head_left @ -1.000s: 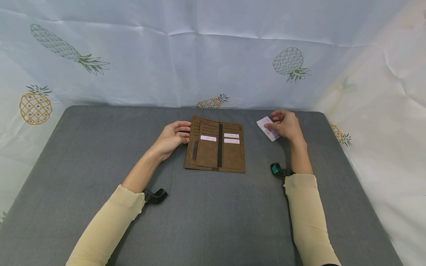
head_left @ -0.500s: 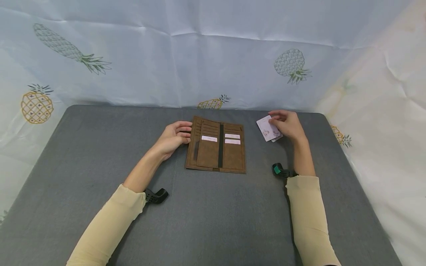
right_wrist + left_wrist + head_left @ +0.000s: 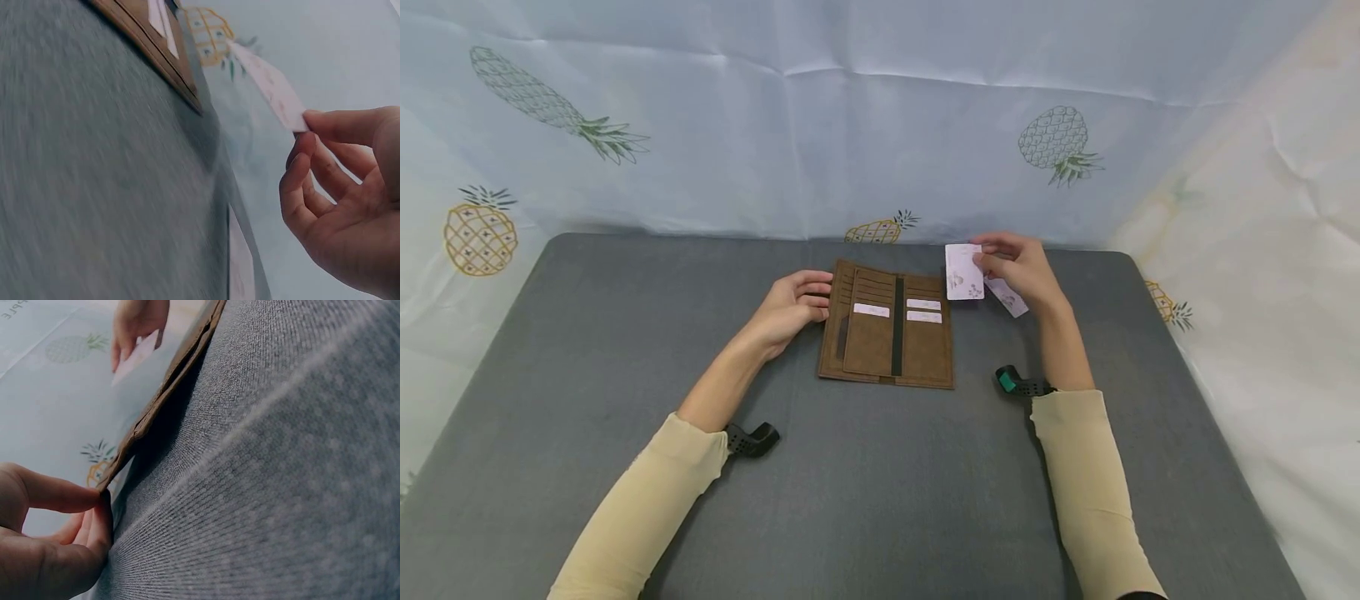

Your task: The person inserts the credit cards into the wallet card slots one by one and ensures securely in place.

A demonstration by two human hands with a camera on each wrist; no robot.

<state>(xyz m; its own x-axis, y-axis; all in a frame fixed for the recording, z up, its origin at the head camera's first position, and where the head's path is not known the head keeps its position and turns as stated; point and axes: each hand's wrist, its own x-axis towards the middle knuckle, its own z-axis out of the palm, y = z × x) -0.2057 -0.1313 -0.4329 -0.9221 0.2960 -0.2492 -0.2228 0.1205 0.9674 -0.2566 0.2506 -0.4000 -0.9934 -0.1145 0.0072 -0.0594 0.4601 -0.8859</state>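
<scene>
A brown wallet (image 3: 868, 346) lies unfolded on the table, its left side slightly raised. Pale pink cards show in its slots, one (image 3: 871, 310) on the left panel and two on the right. My left hand (image 3: 786, 310) pinches the wallet's left edge between thumb and fingers, as the left wrist view (image 3: 56, 531) also shows. Above the table, off the wallet's upper right corner, my right hand (image 3: 1022, 265) pinches a pale pink printed card (image 3: 964, 271) by its edge. Another such card (image 3: 1006, 297) lies on the table below that hand, partly hidden by it.
The grey cloth-covered table (image 3: 880, 483) reaches back to a white curtain (image 3: 715, 150) printed with pineapples. A black wrist mount sits on each forearm, the left mount (image 3: 752, 440) and the right mount (image 3: 1022, 382) both close to the tabletop.
My right hand has lifted a card off the other one and moved it left toward the wallet. The card has turned upright in view. My left hand has stayed at the wallet's edge.
</scene>
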